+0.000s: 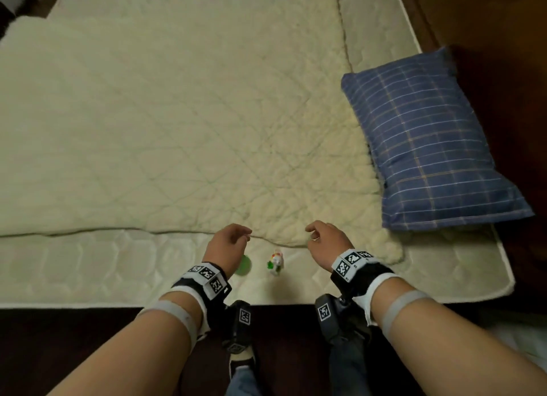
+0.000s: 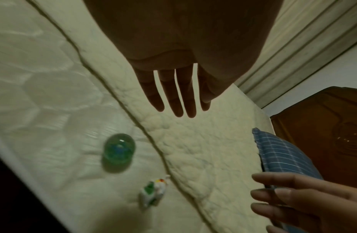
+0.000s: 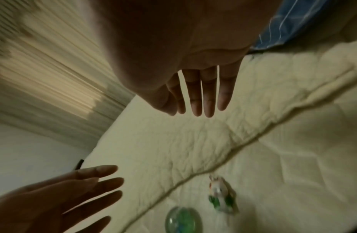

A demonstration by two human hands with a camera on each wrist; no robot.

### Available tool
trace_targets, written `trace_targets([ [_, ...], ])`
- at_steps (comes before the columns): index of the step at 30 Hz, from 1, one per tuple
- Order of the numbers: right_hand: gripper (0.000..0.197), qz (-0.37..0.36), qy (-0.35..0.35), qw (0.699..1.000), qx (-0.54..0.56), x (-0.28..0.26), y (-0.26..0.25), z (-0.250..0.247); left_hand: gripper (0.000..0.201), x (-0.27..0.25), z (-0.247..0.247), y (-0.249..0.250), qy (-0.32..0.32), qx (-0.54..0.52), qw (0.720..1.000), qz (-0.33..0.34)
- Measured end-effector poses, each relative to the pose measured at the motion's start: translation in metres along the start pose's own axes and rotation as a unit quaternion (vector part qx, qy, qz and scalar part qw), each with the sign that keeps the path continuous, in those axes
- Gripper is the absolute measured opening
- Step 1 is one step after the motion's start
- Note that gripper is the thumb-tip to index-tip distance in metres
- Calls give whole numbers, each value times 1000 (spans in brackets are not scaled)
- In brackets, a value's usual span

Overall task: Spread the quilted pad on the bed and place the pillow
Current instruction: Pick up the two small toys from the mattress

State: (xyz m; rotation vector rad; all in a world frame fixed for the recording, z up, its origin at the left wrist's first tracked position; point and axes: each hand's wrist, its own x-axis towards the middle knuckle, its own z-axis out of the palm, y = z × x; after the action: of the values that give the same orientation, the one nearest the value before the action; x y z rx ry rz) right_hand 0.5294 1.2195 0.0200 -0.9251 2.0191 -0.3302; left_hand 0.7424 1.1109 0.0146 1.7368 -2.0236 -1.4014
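Now both hands hover empty over the pad's near edge.
Left hand (image 1: 226, 243) and right hand (image 1: 325, 238) hang relaxed; the soft, floppy pad (image 1: 177, 123) covers the bed (image 1: 88, 265), best pinched at its hem; the pillow (image 1: 429, 141) lies at its right end.

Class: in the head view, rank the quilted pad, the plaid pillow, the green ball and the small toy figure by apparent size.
1. Quilted pad
2. Plaid pillow
3. Green ball and toy figure: unsure, since the left hand partly hides the ball.

Cream quilted pad (image 1: 183, 123) spread flat on mattress (image 1: 88, 265); blue plaid pillow (image 1: 429, 141) overlapping right edge.
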Motion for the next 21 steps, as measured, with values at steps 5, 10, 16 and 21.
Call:
trace_targets([
  [5,38,76,-26,997,-9,3,-5,80,20,-3,-38,-81,-16,33,999,-25],
  [10,45,159,-34,985,50,31,15,146,53,3,-22,-134,-74,106,991,-12],
  [16,63,158,77,982,71,88,23,204,89,40,20,-179,-87,129,987,43],
  [21,61,129,139,981,38,111,29,225,72,70,52,-193,-48,161,983,77],
])
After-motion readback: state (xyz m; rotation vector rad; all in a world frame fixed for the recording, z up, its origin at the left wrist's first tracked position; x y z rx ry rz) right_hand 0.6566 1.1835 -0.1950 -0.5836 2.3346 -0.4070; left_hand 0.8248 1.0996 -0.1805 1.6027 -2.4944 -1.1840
